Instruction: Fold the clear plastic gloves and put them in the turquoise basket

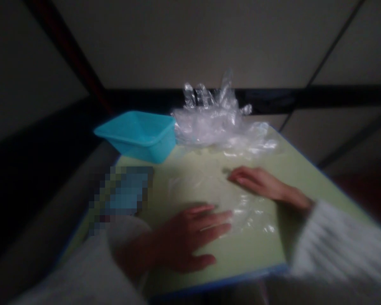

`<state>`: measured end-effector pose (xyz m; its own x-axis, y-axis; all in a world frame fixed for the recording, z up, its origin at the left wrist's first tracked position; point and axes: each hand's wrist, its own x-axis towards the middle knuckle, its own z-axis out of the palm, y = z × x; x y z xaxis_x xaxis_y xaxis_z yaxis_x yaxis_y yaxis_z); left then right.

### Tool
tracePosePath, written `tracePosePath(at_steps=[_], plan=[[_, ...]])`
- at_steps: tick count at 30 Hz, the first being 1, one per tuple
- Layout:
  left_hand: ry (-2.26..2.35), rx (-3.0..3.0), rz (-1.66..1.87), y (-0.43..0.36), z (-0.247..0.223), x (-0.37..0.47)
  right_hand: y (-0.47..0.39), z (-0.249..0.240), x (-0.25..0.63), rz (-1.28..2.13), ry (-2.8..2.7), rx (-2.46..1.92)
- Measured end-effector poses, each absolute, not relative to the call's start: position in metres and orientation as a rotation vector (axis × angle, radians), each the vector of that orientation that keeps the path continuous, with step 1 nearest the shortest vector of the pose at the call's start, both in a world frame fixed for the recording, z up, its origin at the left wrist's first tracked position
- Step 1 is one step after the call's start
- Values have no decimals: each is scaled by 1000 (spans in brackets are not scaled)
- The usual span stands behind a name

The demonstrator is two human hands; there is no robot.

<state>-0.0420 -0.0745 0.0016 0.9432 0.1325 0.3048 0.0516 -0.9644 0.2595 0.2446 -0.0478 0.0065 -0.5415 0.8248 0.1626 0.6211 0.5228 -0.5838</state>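
Note:
A thin clear plastic piece [250, 212] lies spread on the yellowish tabletop; it looks like a disposable glove, though its outline is faint and blurred. My left hand [190, 237] rests over its near left part, palm down, with fingers stretched and thumb apart. At its far right side is my right hand [257, 180], turned inward, its fingers extended close together and slightly bent, with nothing visible in them. Behind both hands, a crumpled heap of clear disposable gloves [209, 123] has several glove fingers sticking up.
A turquoise plastic basket [158, 148] stands at the back left, beside the glove heap. Left of my left hand is a pixelated bluish item [128, 190]. The small table [241, 262] has a blue edge, and a pale panelled wall [190, 46] rises behind it.

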Motion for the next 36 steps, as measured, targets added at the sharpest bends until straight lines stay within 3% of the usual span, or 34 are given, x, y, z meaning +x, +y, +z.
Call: tracePosePath(at_steps=[6,10,16,24,36], plan=[[765,2859,722,-62,-11,-44,-48,7,252,390,-2424,-1379],[1083,2776,646,-49,-19,-44,-48,4,255,286,-2404,-1401],[1121,2755,578,-44,-19,-43,-34,1,245,358,-2343,-1271],[1382,2698,654,-31,-20,-52,-12,-22,237,183,-2554,-1257],[1419,2631,695,-30,-30,-52,-21,-9,237,415,-2308,-1081]])
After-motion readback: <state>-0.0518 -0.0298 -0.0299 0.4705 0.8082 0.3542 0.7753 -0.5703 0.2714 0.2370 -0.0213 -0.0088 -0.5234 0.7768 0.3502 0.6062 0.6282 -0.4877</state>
